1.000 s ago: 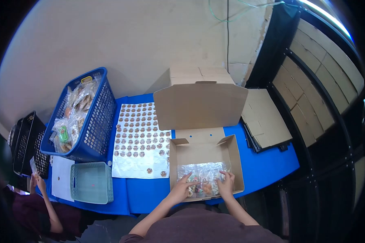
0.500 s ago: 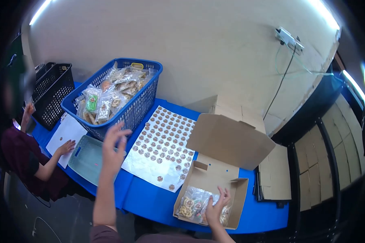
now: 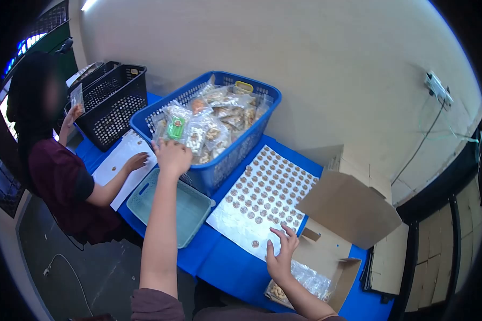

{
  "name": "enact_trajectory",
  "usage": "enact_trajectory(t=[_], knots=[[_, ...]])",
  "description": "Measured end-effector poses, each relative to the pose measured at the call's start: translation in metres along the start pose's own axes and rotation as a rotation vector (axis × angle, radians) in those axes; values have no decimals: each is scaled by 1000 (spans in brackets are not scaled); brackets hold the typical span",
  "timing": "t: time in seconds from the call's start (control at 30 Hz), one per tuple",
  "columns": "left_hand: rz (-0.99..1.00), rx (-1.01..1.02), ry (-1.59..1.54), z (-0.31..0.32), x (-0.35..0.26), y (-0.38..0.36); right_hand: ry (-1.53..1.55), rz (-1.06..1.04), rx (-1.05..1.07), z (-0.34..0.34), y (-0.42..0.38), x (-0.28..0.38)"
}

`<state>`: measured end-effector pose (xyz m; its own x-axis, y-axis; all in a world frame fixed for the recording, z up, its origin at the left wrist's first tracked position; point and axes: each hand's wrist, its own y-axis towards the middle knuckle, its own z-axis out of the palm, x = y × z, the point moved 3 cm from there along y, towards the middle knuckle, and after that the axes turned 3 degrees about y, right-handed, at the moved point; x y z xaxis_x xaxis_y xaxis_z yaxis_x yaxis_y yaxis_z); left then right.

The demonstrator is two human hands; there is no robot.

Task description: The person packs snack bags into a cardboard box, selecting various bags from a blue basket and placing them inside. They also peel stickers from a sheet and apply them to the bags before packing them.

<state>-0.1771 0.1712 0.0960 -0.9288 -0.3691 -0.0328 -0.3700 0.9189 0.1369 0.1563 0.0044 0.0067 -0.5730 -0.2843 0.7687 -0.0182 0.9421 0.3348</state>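
Note:
My left hand [image 3: 172,158] reaches over the near rim of a blue basket [image 3: 227,170], its fingers apart beside the clear packets inside. Nearest to it are a packet with green contents [image 3: 175,127] and one with white pieces [image 3: 196,136]. Whether the fingertips touch a packet is hard to make out. My right hand [image 3: 282,259] is open, thumb and fingers spread, above the edge between a sheet of round stickers [image 3: 241,227] and an open cardboard box [image 3: 326,247]. Snack packets [image 3: 311,279] lie in the box, partly hidden by my right forearm.
A pale green tray [image 3: 190,211] sits below the basket. At the left, a co-worker [image 3: 64,176] holds a clear packet [image 3: 77,97], the other hand on a white sheet [image 3: 118,170]. Black baskets [image 3: 115,109] stand behind. Flat cardboard [image 3: 389,262] is stacked at right.
My view has turned left. My left hand has moved onto the basket's near rim by the packets. My right hand has lifted away from the packets in the box.

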Motion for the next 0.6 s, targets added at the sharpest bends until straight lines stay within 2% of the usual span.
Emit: enact_trajectory(t=[0.03,0.07,0.13,0.17,0.2,0.23,0.3,0.37,0.43,0.5,0.57,0.6], knots=[[59,126,165,-1,-2,2,4,-10,6,6,11,4],[50,121,168,1,0,9,-4,-54,-15,12,24,10],[168,252,282,6,-2,21,1,-99,-43,29,50,29],[236,527,235,1,-5,27,31,-125,-56,38,65,41],[308,587,271,-2,-7,29,41,-155,-68,46,80,56],[324,631,238,-9,-10,29,52,-187,-86,55,96,72],[331,488,272,22,-11,46,147,-283,-143,75,132,102],[409,525,221,47,-17,59,240,-368,-123,99,172,125],[484,627,161,69,-23,68,586,-79,231,142,219,121],[554,719,108,84,-28,74,790,275,620,175,260,122],[619,780,56,89,-30,75,706,314,710,202,296,123],[585,816,18,86,-29,75,499,287,670,217,319,115]])
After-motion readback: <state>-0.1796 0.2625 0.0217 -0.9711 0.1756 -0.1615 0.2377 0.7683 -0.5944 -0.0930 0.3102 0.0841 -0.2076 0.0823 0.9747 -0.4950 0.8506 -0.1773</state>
